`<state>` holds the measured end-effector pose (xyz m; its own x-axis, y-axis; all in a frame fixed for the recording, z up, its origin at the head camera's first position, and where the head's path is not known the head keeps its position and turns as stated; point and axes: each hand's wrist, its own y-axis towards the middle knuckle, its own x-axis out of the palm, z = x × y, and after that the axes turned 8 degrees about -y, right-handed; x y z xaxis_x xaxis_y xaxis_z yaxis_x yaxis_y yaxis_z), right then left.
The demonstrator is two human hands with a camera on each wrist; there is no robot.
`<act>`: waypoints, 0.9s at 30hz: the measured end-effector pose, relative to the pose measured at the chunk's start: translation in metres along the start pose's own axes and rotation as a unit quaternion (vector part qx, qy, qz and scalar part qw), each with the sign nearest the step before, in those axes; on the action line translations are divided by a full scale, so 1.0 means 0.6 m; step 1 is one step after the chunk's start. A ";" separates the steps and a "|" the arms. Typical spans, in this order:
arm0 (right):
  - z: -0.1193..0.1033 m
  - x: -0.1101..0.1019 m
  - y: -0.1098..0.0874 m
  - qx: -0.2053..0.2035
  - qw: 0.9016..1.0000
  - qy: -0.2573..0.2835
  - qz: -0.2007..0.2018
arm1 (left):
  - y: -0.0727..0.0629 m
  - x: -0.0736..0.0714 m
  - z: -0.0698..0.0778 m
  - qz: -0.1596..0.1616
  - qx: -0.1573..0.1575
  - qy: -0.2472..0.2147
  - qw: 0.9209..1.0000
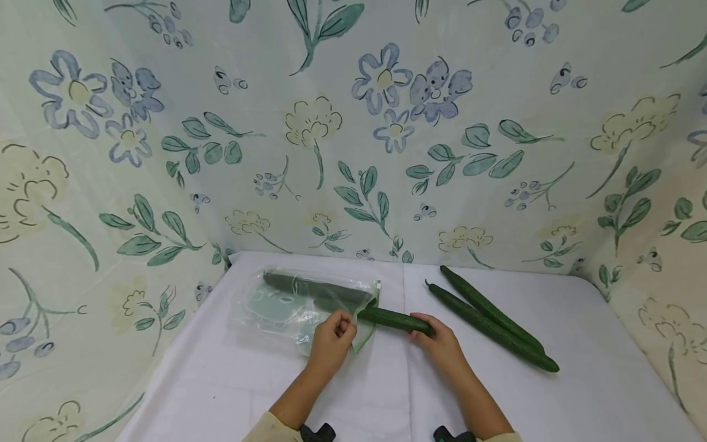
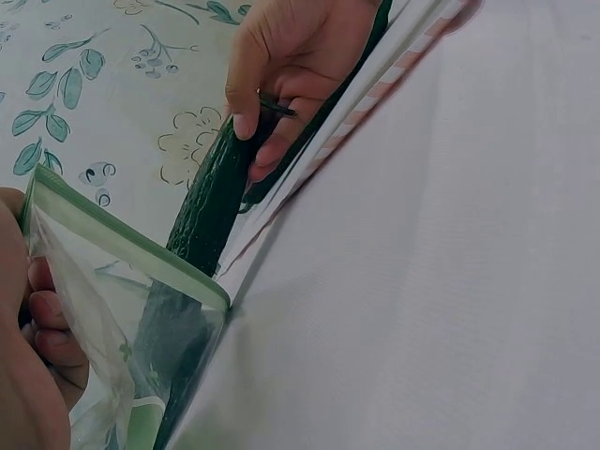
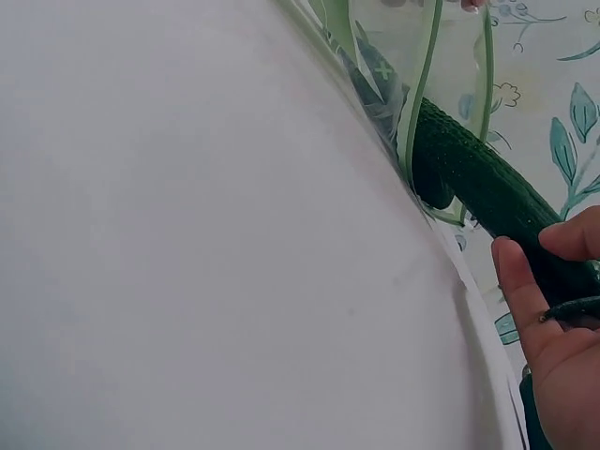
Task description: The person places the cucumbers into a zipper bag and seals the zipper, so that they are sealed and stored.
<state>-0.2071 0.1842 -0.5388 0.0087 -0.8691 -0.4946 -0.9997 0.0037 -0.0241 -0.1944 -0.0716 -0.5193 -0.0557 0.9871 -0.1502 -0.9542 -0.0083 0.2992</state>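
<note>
A clear zip bag (image 1: 276, 322) with a green-edged mouth lies on the white table, its mouth facing right. One cucumber (image 1: 309, 287) lies inside it along the far side. My left hand (image 1: 329, 347) pinches the near edge of the mouth, fingers curled. In my right hand (image 1: 444, 350), thumb and fingers grip the right end of another cucumber (image 1: 393, 318). The left wrist view shows that cucumber (image 2: 202, 211) passing through the bag's mouth, partly inside. The right wrist view shows its gripped end beside the thumb and fingers (image 3: 516, 272). Its far tip is hard to make out through the plastic.
Two more cucumbers lie side by side on the table at the right, a nearer one (image 1: 508, 339) and a farther one (image 1: 486, 302). A white cloth (image 1: 596, 344) covers the table. Flower-printed fabric (image 1: 331, 184) hangs behind and at both sides.
</note>
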 end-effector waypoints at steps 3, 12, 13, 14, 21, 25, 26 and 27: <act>-0.004 -0.002 -0.003 -0.003 0.999 0.033 -0.002 | 0.000 -0.001 0.001 -0.002 -0.001 0.003 1.000; -0.010 0.004 0.002 -0.004 0.998 0.063 -0.014 | 0.000 0.000 0.000 -0.001 0.000 0.000 1.000; -0.011 0.006 0.003 0.000 0.997 0.070 -0.014 | -0.001 0.000 0.001 -0.001 -0.001 -0.003 1.000; -0.012 0.008 0.005 0.001 0.997 0.078 -0.017 | -0.001 0.000 0.001 -0.002 -0.002 -0.005 1.000; -0.023 0.031 0.010 0.002 0.988 0.153 -0.023 | -0.001 -0.001 0.004 -0.002 -0.006 -0.010 1.000; -0.028 0.050 0.012 0.005 0.986 0.162 -0.022 | -0.001 -0.002 0.003 -0.002 -0.005 -0.009 1.000; -0.029 0.055 0.013 0.004 0.986 0.166 -0.026 | -0.001 -0.002 0.002 -0.002 -0.005 -0.007 1.000; -0.031 0.061 0.014 0.004 0.985 0.170 -0.029 | -0.001 -0.002 0.002 -0.001 -0.005 -0.006 1.000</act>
<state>-0.2159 0.1434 -0.5410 0.0564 -0.9835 -0.1717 -0.9975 -0.0481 -0.0519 -0.1933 -0.0726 -0.5184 -0.0491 0.9891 -0.1389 -0.9572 -0.0069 0.2893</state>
